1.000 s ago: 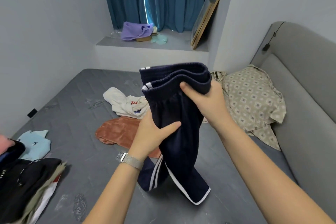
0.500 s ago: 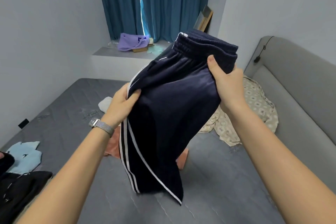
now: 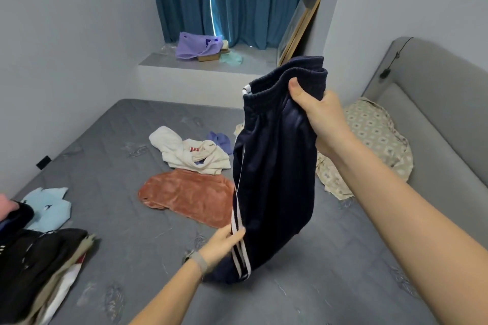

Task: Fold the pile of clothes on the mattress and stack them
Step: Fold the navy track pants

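Above the mattress [image 3: 132, 219], right hand [image 3: 323, 116] grips shorts [image 3: 274, 179]; left hand [image 3: 224, 244] pinches hem.

Navy track shorts [image 3: 274, 166] with white side stripes, hanging lengthwise above grey mattress [image 3: 132, 258], waistband uppermost; rust velvet garment [image 3: 187, 196] and cream top [image 3: 184, 153] lying unfolded behind; dark stack [image 3: 34, 266] at left.

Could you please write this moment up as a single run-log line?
right hand: grips waistband of navy shorts | left hand: pinches striped hem | shorts: hanging over mattress | stack: at left
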Motion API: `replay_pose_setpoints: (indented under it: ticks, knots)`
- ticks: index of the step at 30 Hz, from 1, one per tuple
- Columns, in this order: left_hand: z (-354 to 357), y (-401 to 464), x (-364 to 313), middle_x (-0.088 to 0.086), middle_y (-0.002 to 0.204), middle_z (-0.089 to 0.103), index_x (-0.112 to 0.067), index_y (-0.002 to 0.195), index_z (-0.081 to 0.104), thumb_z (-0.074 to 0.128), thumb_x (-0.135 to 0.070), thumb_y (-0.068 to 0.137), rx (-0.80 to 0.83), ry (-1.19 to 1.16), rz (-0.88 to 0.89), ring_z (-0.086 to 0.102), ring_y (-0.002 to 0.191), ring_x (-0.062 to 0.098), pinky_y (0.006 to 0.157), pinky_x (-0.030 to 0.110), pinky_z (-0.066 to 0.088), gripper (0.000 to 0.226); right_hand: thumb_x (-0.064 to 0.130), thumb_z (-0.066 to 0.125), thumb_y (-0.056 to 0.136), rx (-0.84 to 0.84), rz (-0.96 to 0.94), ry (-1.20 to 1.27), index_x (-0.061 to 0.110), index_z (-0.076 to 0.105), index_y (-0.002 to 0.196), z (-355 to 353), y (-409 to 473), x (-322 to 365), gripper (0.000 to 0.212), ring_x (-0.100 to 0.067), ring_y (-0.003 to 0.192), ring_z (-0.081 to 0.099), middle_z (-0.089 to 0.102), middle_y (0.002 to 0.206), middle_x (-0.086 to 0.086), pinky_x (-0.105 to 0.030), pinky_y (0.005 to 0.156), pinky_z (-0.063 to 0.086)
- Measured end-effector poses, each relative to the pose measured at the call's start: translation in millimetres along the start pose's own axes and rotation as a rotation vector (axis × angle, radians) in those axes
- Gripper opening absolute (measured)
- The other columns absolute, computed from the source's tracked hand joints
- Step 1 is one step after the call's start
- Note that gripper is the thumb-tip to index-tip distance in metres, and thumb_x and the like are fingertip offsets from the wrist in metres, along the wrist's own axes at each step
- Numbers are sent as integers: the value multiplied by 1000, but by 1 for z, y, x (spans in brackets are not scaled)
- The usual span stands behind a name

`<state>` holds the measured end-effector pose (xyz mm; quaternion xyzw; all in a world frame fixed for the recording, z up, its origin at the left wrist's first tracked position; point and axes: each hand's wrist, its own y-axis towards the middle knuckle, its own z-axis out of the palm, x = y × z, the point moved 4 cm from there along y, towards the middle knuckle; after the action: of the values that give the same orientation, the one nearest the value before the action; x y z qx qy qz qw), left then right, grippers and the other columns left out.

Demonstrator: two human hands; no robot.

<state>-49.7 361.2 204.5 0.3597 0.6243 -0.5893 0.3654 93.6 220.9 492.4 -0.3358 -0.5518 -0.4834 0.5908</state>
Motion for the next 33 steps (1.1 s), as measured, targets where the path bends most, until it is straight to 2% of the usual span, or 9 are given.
replay_pose_setpoints:
  ticks: [4,9,13,16,20,23,28,30,33]
  knots:
    - [-20,2,-5,-1,122,64,-31,117,56,56,-19,96,-101,-135,63,60,116,17,100,35,47,25,26,63,92,-12,43,26,15,68,92,-11,3,-3,13,-8,85,71,75,87,6,-19,69,55]
    - [-22,17,-65,2,136,56,-26,141,34,75,-12,74,60,-301,232,55,121,18,98,31,45,80,29,64,91,86,121,-51,15,70,96,-4,3,-31,16,-11,91,71,75,96,2,-23,77,56]
    - [-14,29,-129,-3,121,66,-23,123,55,70,-8,84,232,-34,103,64,107,9,81,23,54,44,31,64,91,170,167,-200,19,69,93,-8,13,-51,14,-9,90,70,74,94,6,-22,79,54]
    - [-13,47,-159,-4,122,66,-21,125,58,70,-14,86,302,189,4,62,110,9,80,19,53,42,36,61,92,229,211,-357,23,68,95,-28,28,-61,15,-11,95,68,72,101,5,-25,86,53]
    - [-13,74,-164,2,127,63,-16,128,57,67,-19,87,286,-108,-13,57,121,19,103,34,44,43,41,59,92,267,304,-503,23,68,103,-61,35,-84,23,-15,102,66,70,112,0,-33,95,51]
    - [2,83,-149,3,128,62,-17,127,56,64,-14,88,320,-221,24,55,123,19,98,30,45,40,41,58,92,244,335,-476,24,68,105,-80,28,-103,23,-14,103,66,70,110,3,-34,98,50]
    - [18,95,-134,-2,149,40,-30,149,22,86,-34,65,322,-333,147,41,136,20,105,38,41,106,44,61,85,330,454,-305,20,64,117,-90,16,-126,40,-16,112,63,68,118,1,-32,100,48]
    - [18,97,-138,-2,153,34,-33,150,17,85,-42,64,372,-399,164,37,138,23,109,44,37,111,43,59,84,371,478,-257,18,62,121,-89,14,-129,44,-14,113,63,67,121,1,-29,98,49]
    - [23,90,-148,0,144,46,-22,146,29,90,-40,56,428,-314,128,48,129,18,98,31,47,110,39,57,85,408,501,-185,19,58,123,-84,13,-129,43,-12,111,64,67,121,2,-23,92,52]
